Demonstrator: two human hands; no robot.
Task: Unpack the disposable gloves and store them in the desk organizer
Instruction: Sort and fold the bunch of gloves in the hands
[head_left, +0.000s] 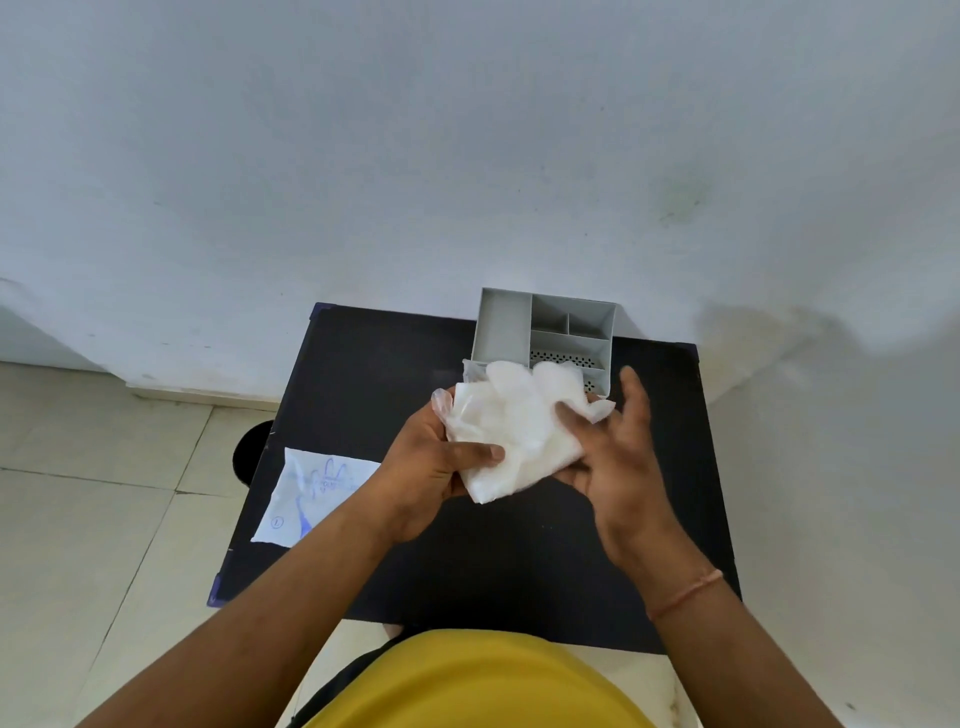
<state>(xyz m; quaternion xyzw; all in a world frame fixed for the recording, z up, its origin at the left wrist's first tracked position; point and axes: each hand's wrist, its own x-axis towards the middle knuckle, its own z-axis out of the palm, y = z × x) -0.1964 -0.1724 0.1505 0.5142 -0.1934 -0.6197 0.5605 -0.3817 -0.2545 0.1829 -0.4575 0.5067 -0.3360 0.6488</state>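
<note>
**K:** Yellow shirt (483, 680) fills the bottom edge, both forearms reach up from it. Grip status?

**R:** Left hand (431, 467): thumb clamped across the lower left of the gloves (514, 431), other fingers curled underneath. Right hand (618, 457): one finger pressed on top of the wad, rest spread loose, palm cupping the 3 o'clock side. So a pinch on the left, mostly a flat press on the right.

**K:** Where's the wad relative to target?

**R:** Held above the table (519, 561), just short of the desk organizer (545, 332), which sits at 12 o'clock from the hands against the wall. Glove tips overlap its near edge in view; can't tell if they touch it.

**K:** Packaging?

**R:** Empty wrapper (311, 493) flat at 9 o'clock, hanging partly off the table edge.

**K:** Failure modes?

**R:** My read: thin slick film, loosely bunched. The spread right hand barely traps it, so layers could slide apart and drop during transfer. One loose glove tip sticks out at 10 o'clock and could snag the organizer wall. Compartments look narrow against the wad; without tighter folding it may spring back out. Organizer looks light, so a push could shove it. Wrapper could slip to the floor.
</note>
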